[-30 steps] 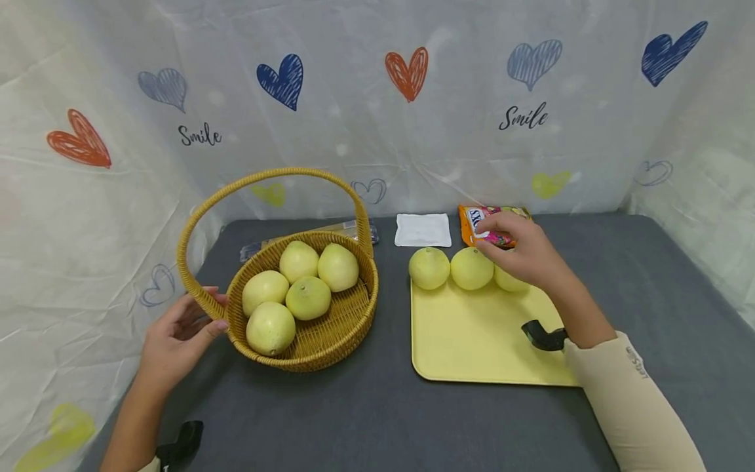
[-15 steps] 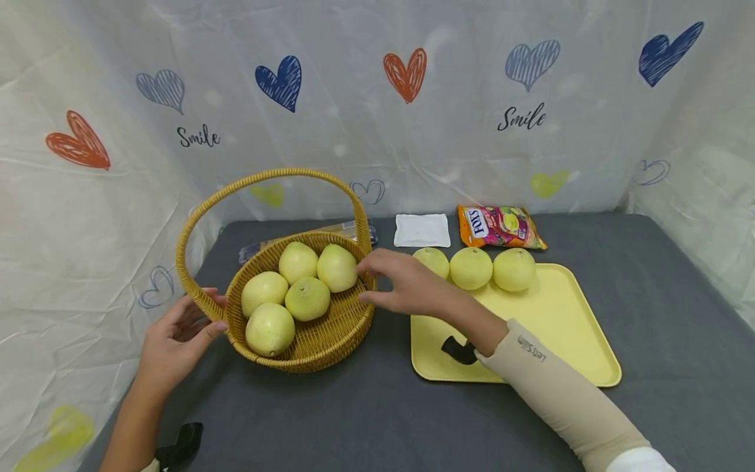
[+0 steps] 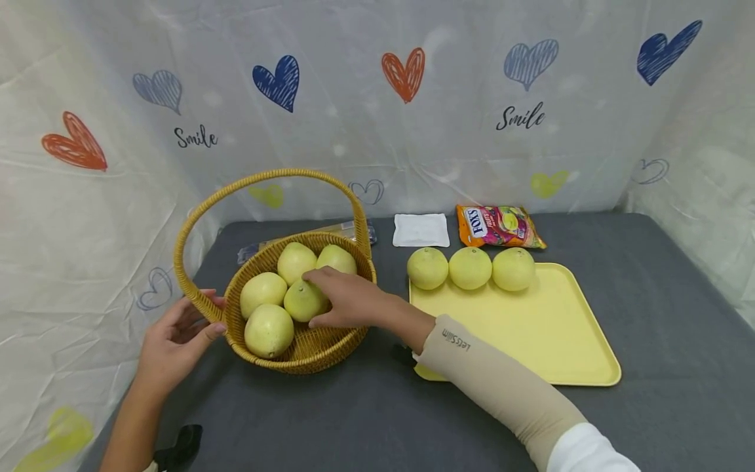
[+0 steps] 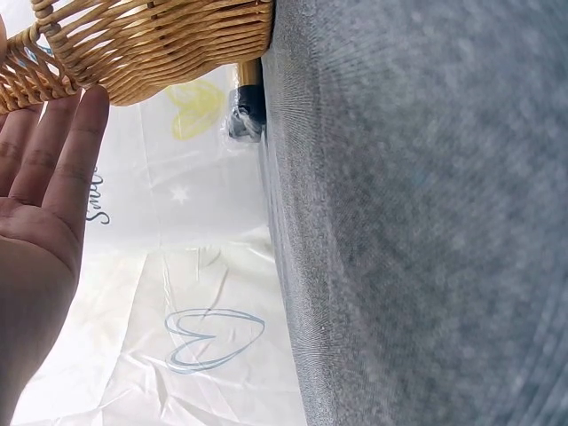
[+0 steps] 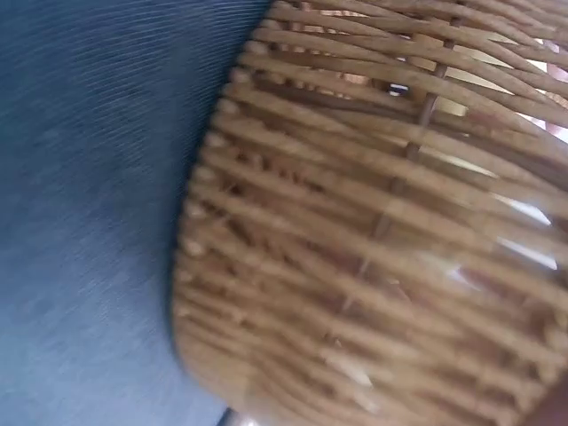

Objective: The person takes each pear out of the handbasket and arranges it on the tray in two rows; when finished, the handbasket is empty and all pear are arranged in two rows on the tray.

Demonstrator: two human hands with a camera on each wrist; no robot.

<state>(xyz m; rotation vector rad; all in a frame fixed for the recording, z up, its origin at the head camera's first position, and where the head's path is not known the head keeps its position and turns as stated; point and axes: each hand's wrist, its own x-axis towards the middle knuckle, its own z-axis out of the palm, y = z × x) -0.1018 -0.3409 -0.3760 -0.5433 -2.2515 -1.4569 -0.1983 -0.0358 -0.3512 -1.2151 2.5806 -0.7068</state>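
Fingers (image 3: 318, 278) of our right hand (image 3: 354, 298) reach over the right rim of the wicker basket (image 3: 307, 364) and curl round the middle fruit (image 3: 303, 303), forefinger on its top and thumb low on its right side. We cannot tell whether it is lifted off the bottom; the right wrist view shows mostly woven wall.

Four other fruits (image 3: 269, 331) sit beyond and to the left of those fingers. Well to their left, our left hand (image 3: 171, 344) grips the basket at the foot of its handle (image 3: 271, 174), thumb nearer to us, its fingers behind.

To the right of our right fingers and apart from them, a yellow tray (image 3: 513, 334) lies on the grey desk (image 3: 330, 419), bearing a row of three fruits (image 3: 470, 269) along its far edge. A white packet (image 3: 421, 230) and a sweets bag (image 3: 501, 226) lie beyond that row.

We judge the step in hand to be picking up the middle fruit while our left hand steadies the basket. The next move seems to call for a firm grip and a lift clear of its neighbours and the rim, probably then a carry rightward to the tray.
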